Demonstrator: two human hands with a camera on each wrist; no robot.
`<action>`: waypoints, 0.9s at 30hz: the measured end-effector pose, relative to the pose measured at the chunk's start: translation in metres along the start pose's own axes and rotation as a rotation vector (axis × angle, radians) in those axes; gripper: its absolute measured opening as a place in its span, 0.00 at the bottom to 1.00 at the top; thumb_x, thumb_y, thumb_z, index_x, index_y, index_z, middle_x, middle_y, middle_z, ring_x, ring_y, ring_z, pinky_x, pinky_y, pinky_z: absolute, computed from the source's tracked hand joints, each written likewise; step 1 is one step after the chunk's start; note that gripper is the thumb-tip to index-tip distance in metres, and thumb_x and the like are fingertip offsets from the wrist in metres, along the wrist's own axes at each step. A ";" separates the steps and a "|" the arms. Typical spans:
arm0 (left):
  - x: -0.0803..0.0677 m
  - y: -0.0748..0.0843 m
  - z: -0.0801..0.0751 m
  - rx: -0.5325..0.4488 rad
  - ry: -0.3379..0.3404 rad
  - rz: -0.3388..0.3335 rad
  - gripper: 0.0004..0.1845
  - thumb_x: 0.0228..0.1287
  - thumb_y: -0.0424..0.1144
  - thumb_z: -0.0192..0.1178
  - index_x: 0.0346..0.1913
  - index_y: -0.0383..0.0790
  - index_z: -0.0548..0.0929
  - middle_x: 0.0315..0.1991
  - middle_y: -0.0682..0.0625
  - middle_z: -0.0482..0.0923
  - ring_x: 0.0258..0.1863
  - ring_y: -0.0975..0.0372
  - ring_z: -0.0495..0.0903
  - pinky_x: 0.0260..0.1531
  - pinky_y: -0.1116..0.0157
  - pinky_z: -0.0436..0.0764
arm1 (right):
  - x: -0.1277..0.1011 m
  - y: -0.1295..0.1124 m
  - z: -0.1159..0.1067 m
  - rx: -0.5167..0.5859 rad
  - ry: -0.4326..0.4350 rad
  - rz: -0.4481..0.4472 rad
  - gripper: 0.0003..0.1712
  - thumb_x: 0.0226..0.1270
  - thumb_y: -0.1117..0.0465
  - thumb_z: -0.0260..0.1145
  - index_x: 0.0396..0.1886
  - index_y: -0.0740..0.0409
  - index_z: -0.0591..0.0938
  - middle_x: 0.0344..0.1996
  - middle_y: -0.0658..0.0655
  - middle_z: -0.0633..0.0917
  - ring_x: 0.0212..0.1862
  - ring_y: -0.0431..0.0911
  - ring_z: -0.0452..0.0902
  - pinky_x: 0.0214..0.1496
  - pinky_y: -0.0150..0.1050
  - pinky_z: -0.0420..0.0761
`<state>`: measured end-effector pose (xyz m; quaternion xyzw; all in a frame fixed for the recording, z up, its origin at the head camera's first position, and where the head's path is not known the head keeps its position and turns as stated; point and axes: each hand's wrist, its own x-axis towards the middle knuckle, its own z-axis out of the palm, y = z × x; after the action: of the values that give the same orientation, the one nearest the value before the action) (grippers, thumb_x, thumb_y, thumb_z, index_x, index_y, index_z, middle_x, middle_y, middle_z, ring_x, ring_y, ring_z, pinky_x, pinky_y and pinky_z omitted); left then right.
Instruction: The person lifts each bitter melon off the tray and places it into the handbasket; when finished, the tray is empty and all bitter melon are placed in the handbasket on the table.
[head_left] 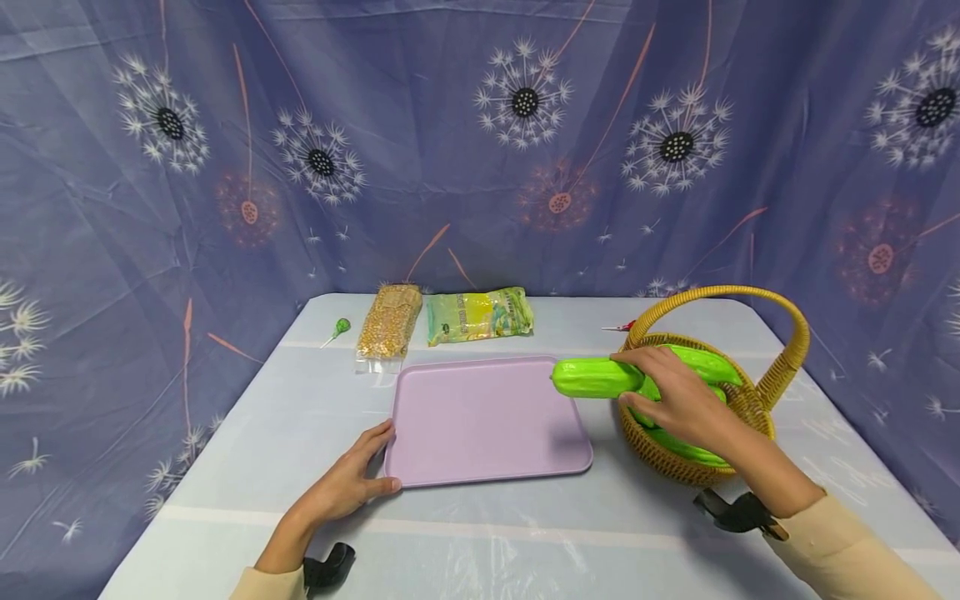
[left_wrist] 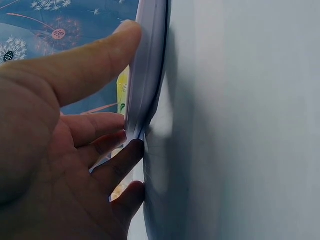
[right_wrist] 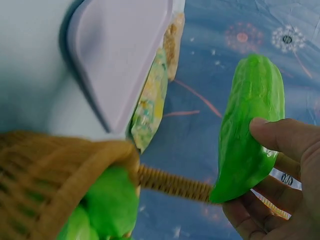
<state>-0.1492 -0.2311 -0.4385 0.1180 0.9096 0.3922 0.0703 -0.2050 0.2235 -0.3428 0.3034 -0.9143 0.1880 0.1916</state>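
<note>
My right hand (head_left: 678, 396) grips a bright green toy cucumber (head_left: 596, 377) above the left rim of a wicker basket (head_left: 660, 467). In the right wrist view, the thumb lies on one side of the cucumber (right_wrist: 252, 120) and the fingers on the other. More green cucumbers (head_left: 705, 364) lie inside the basket, partly hidden by this hand. A lilac tray (head_left: 487, 421) lies flat on the table to the left of the basket. My left hand (head_left: 345, 475) rests at the tray's left edge, its fingertips touching the rim and its fingers loosely extended.
Behind the tray lie a bag of yellow kernels (head_left: 392, 321) and a green-yellow packet (head_left: 480, 317). A green lollipop (head_left: 341, 327) is at the far left. Behind the basket lies a small red-handled tool (head_left: 624, 326), partly hidden. The basket's tall handle (head_left: 795, 350) arches up on the right.
</note>
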 end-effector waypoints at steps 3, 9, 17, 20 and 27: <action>0.000 0.001 0.000 -0.002 0.002 -0.003 0.43 0.52 0.43 0.68 0.69 0.29 0.61 0.74 0.41 0.52 0.73 0.42 0.49 0.69 0.40 0.52 | -0.008 0.007 -0.004 -0.020 0.018 0.014 0.32 0.50 0.63 0.74 0.57 0.56 0.75 0.50 0.58 0.81 0.52 0.52 0.74 0.46 0.50 0.76; 0.000 0.001 0.000 -0.003 0.001 -0.007 0.43 0.52 0.42 0.69 0.69 0.29 0.61 0.74 0.41 0.52 0.73 0.42 0.49 0.69 0.40 0.52 | -0.024 0.023 -0.010 -0.042 0.033 0.060 0.32 0.48 0.65 0.74 0.56 0.58 0.75 0.49 0.60 0.80 0.51 0.55 0.73 0.46 0.54 0.75; 0.001 0.000 0.000 -0.002 -0.005 -0.005 0.44 0.52 0.43 0.69 0.69 0.29 0.61 0.74 0.41 0.51 0.73 0.42 0.48 0.69 0.40 0.52 | -0.045 0.045 -0.023 -0.047 -0.012 0.149 0.30 0.53 0.63 0.72 0.58 0.59 0.74 0.51 0.63 0.79 0.53 0.60 0.72 0.46 0.59 0.74; 0.001 0.000 0.000 -0.004 -0.006 -0.005 0.44 0.52 0.44 0.68 0.69 0.30 0.61 0.74 0.41 0.51 0.74 0.42 0.48 0.69 0.40 0.51 | -0.052 0.054 -0.027 -0.057 -0.004 0.160 0.30 0.53 0.63 0.72 0.58 0.59 0.74 0.51 0.64 0.79 0.53 0.61 0.72 0.45 0.59 0.74; 0.001 0.000 -0.001 -0.008 -0.009 -0.016 0.44 0.52 0.44 0.69 0.69 0.30 0.61 0.74 0.41 0.50 0.74 0.42 0.47 0.69 0.39 0.51 | -0.063 0.071 -0.029 -0.064 -0.031 0.206 0.30 0.56 0.62 0.70 0.58 0.61 0.73 0.54 0.70 0.76 0.53 0.66 0.70 0.45 0.64 0.71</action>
<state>-0.1501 -0.2314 -0.4378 0.1123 0.9086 0.3947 0.0781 -0.1959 0.3202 -0.3632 0.2042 -0.9491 0.1728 0.1664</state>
